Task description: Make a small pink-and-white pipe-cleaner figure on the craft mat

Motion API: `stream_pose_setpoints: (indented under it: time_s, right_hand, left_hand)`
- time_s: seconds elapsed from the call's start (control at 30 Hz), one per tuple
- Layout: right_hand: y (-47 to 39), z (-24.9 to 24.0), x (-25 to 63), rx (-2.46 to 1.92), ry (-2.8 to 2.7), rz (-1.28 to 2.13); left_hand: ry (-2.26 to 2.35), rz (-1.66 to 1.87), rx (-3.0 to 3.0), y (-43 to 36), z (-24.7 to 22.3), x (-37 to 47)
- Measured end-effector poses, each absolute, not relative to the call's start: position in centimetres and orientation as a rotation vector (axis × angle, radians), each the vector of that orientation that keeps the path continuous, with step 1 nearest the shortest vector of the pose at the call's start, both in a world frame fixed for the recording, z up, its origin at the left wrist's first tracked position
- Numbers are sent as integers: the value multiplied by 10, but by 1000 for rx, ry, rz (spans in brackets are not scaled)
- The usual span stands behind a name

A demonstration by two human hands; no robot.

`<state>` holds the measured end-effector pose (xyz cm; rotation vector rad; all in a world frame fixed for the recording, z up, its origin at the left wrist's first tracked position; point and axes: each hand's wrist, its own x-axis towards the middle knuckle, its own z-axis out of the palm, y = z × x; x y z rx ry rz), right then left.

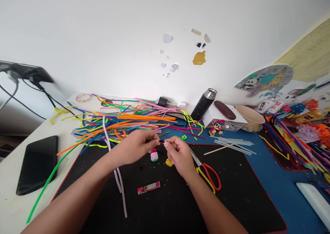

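My left hand (140, 145) and my right hand (179, 155) are close together above the black mat (180, 206). Thumb and forefinger of each hand pinch a short, thin dark piece (162, 141) between them; it looks like pipe cleaner, but is too small to make out fully. Just below my fingers lies a pink and white wrapped piece (154, 155) with a green end. A small yellow piece (169, 162) is beside my right hand. Scissors with red and yellow handles (211, 179) lie right of that hand.
Many coloured pipe cleaners (139, 118) spread behind my hands. A black flask (203, 105), white box (219, 117) and bowl (250, 115) stand behind right. A phone (38, 163) lies left; a small red-ended case (149, 187) is in front. Glue sticks (237, 146) lie right.
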<state>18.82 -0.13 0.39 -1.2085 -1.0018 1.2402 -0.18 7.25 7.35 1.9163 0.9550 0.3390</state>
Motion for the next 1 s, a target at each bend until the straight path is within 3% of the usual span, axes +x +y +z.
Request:
stream_pose_setpoints:
  time_s: [0.83,1.0]
  right_hand:
    - [-1,14,179,-1253,-992,1256]
    - [-1,16,179,-1212,-919,1282]
  left_hand:
    - [955,378,1950,67,83,-3]
    - [745,355,1789,72,79,-8]
